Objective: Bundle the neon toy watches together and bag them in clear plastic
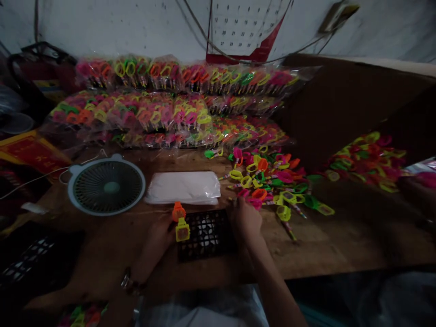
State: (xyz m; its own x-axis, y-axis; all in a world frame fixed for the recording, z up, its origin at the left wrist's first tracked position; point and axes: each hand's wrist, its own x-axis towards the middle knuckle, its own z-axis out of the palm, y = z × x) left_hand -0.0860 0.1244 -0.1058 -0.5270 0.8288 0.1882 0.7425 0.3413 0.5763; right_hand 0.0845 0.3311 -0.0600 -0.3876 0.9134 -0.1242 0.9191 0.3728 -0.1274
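My left hand (162, 235) is at the left end of a black slotted plastic tray (207, 234), its fingers closed around an orange toy watch (178, 211) and a yellow toy watch (182, 230). The lower parts of both toys are hidden by the hand and the tray. My right hand (248, 220) rests by the tray's upper right corner, at the edge of a loose pile of bright toy watches on patterned sticks (262, 175). Its fingers are curled together, and what they hold is too dark to make out. Behind the tray lies a stack of clear plastic bags (184, 187).
A round fan (107, 185) lies at the left. Bagged toy watches (150, 111) are stacked along the wall. On the right stand a large cardboard box (327, 104) and another heap of toys (369, 159), with another person's hand (417, 188) beside it. A second black tray (64, 254) sits lower left.
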